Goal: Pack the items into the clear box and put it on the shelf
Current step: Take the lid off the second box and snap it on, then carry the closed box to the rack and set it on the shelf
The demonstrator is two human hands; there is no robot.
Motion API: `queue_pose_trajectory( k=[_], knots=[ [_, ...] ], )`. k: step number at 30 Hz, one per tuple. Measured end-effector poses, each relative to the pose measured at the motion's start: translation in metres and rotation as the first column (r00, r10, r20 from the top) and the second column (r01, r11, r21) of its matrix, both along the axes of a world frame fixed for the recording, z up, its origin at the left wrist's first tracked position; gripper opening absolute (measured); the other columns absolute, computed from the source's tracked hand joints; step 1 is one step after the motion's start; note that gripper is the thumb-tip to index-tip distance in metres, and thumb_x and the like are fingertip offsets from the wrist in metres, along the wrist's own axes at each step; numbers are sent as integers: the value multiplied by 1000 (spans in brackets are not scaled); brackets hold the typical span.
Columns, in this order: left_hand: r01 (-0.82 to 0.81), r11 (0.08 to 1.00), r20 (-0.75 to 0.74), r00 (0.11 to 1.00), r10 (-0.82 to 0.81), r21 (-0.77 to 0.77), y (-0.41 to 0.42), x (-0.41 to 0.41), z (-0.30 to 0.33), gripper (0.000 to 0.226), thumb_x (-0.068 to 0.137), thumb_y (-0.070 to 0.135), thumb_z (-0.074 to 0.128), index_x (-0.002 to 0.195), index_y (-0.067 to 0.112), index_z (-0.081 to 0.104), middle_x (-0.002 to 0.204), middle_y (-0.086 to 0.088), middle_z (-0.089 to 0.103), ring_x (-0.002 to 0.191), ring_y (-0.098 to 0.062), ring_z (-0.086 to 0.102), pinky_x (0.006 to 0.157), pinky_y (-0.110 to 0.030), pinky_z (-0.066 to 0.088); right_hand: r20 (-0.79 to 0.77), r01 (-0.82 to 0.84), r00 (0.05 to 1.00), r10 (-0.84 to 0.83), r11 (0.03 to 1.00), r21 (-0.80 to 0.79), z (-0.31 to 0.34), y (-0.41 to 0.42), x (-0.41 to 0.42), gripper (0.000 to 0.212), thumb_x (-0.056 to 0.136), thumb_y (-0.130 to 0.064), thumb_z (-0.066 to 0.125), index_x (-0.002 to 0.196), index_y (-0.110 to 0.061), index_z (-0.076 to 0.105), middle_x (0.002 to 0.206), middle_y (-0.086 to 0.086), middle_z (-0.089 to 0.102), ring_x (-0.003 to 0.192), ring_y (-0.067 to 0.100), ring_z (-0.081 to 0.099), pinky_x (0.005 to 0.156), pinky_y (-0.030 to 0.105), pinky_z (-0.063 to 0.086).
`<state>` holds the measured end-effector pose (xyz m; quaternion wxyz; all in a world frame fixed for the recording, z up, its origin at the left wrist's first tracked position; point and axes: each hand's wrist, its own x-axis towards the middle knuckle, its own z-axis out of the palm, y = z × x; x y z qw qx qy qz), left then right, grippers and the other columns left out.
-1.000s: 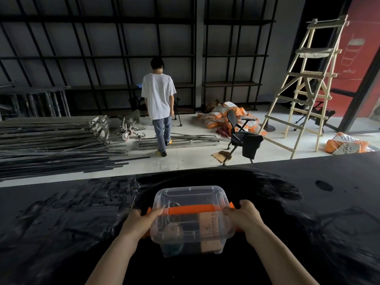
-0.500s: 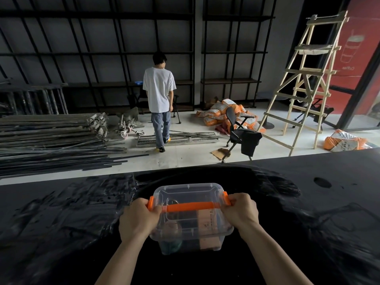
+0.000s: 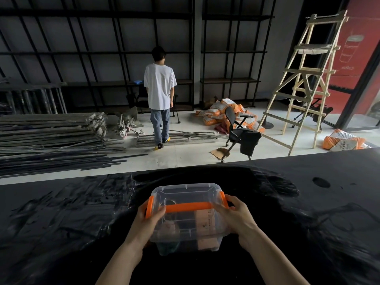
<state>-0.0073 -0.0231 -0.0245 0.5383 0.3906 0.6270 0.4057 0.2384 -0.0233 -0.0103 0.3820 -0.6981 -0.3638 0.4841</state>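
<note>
On the black bench (image 3: 61, 223), close to the wearer, the clear box (image 3: 186, 219) sits with its lid on and both hands at its ends. The left hand (image 3: 149, 219) wraps the left orange latch (image 3: 149, 206), its grip clasped on that end of the box; the right hand (image 3: 236, 217) has its grip closed on the opposite end beside the other latch (image 3: 223, 199). The step in hand looks like snapping the latches shut before the lift. It would go best with even pressure from both sides, so the thin lid seats flat, then a check that each clip has caught. The box is smooth, glossy plastic with rounded corners, and an orange handle (image 3: 188, 207) lies flat across the lid. A tan carton and darker, indistinct items show through the walls. The bench cover is wrinkled and shiny, like film. The dark metal shelf (image 3: 228, 80) stands well apart, across the floor.
</note>
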Motion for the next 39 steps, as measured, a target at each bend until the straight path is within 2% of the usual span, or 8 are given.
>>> queue_pose_trajectory(
  k=[5,11,15,19,23,29,35,39],
  knots=[
    [-31,1000,-25,999,31,-1,5,7,1,64,85,39,76,143,28,50,125,1,64,110,-21,62,100,-47,48,54,3,999,-6,999,44,9,6,0,70,78,-35,82,141,-23,54,115,6,67,96,25,69,81,46,62],
    [-10,997,-51,999,14,71,24,22,24,53,84,43,77,131,28,56,122,1,65,109,-22,63,97,-45,50,169,6,985,-27,992,128,38,15,16,70,82,-38,78,145,-23,52,119,4,65,81,10,63,62,28,52],
    [54,988,-90,995,-41,142,41,47,42,53,85,42,76,132,29,56,125,0,64,109,-21,63,92,-40,48,133,69,987,-89,987,144,53,14,41,69,80,-38,79,142,-25,53,117,3,66,85,14,66,67,32,58],
    [153,977,-94,986,-140,148,55,87,52,67,82,48,77,140,25,52,127,-5,64,110,-26,65,100,-48,50,170,159,967,-190,970,182,66,2,76,61,80,-37,80,135,-22,60,115,1,68,90,15,66,65,30,53],
    [306,940,-50,952,-302,148,62,141,55,74,73,56,79,137,29,53,120,-3,69,105,-27,70,98,-54,53,217,316,912,-349,933,174,76,-31,116,51,74,-39,79,121,-25,67,103,-1,72,90,19,70,84,42,61],
    [554,809,2,824,-566,197,32,248,62,43,90,37,72,127,31,51,102,4,68,84,-13,67,62,-30,49,242,538,784,-572,820,196,86,-120,187,30,80,-35,76,107,-26,68,97,-1,73,84,18,71,76,39,62],
    [777,589,-8,606,-796,221,-49,365,55,56,82,48,76,129,25,58,119,-3,72,102,-22,71,88,-46,58,227,749,583,-780,624,220,72,-253,255,58,61,-52,78,111,-25,70,101,-1,75,92,22,73,86,45,61],
    [890,384,-68,411,-909,246,-133,441,40,26,95,27,68,120,20,62,99,2,72,87,-15,73,83,-39,61,214,830,441,-872,487,273,54,-360,287,67,62,-52,80,120,-19,67,105,3,74,96,24,72,87,49,61]
  ],
)
